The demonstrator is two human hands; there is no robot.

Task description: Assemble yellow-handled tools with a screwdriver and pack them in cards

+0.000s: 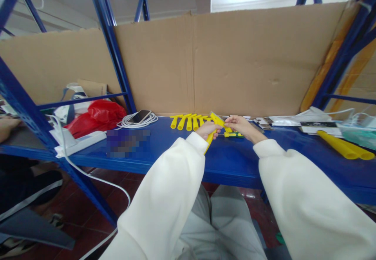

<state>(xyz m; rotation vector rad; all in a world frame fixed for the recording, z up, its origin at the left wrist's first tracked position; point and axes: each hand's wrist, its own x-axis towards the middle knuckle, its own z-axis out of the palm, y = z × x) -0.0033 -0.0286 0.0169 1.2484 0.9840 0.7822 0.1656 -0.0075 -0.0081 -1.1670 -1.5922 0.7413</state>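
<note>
My left hand is closed around the handle of a yellow scraper, a tool with a wide head and a pale edge, tilted up to the left. Close to that head, the fingers of my right hand are pinched together; what is between them is too small to make out. Below my right hand, a yellow-and-green handled tool, perhaps a screwdriver, lies on the blue shelf top. Left of my hands, several similar yellow tools lie in a row, round handle ends facing me.
Two yellow tubes lie at the right, near white packets. On the left are a phone on a coiled white cable, a red plastic bag and a power strip. Cardboard walls the back; another person's hand shows far left.
</note>
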